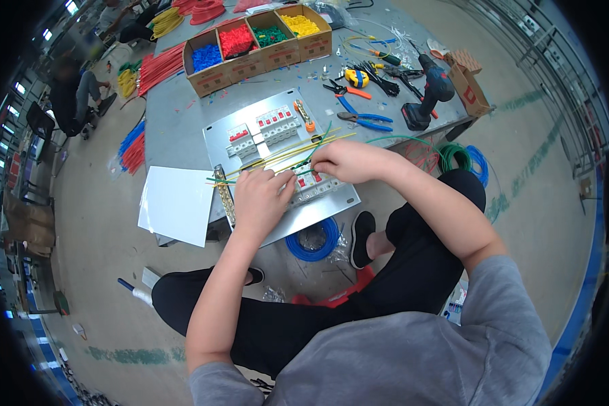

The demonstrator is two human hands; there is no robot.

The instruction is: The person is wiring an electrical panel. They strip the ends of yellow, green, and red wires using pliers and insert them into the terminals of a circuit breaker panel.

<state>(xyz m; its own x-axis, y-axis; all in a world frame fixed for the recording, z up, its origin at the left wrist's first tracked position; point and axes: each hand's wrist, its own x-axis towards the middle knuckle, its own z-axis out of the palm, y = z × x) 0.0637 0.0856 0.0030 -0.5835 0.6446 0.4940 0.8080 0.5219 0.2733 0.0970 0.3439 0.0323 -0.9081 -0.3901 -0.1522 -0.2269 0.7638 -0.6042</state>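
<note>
Right fingers pinched on a green wire, left fingers curled by yellow wires, grip unclear

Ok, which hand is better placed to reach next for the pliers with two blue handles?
Right, probably: the right hand is nearer the pliers, while the left hand sits farther left.

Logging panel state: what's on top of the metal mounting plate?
On the metal mounting plate: upper circuit breakers, a lower breaker row and two terminal bars, with yellow wires crossing over. The left hand and right hand hide what's beneath them.
</note>
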